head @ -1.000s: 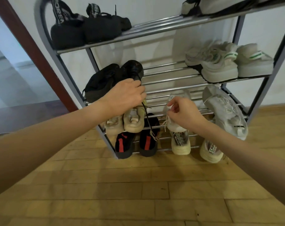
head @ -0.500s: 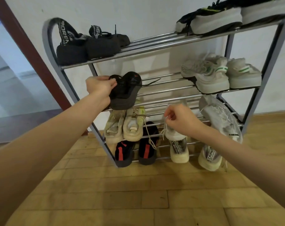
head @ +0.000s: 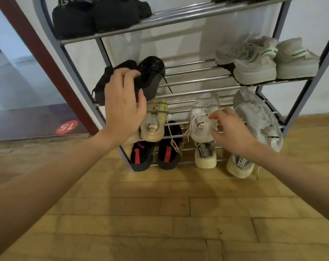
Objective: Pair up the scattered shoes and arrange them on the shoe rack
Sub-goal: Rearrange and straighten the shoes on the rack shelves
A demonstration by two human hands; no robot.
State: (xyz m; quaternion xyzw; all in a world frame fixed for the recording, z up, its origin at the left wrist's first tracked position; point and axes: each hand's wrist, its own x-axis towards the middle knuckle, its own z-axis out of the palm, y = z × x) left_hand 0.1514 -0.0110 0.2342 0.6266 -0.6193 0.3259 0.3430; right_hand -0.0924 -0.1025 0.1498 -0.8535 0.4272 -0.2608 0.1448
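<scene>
Presently, on the metal shoe rack (head: 197,15), most stock appeared paired and shelved; judged nearly complete, with straightening left. Top visible tier: two black shoes (head: 95,17), side by side. Second tier, left: two black sneakers (head: 150,76), the left hand (head: 123,108) curled over them, fingers bent on the nearer one, whether gripping or merely pressing could not be told. Second tier, right: two white sneakers with green stripes (head: 263,61), together. Third tier: one cream sneaker (head: 155,121) in clear view, its mate largely hidden behind the left hand; one white lace-up sneaker (head: 201,117), the right hand (head: 233,132) half open with fingertips at its side, holding nothing firmly; one grey-white sneaker (head: 258,117) hanging tilted off the front edge just beside it. Bottom tier: two black shoes with red straps (head: 154,155); two cream-soled sneakers (head: 206,157), set apart, the right one resting askew toward the wooden floor (head: 159,213). No loose shoes lay on the floor in view.
</scene>
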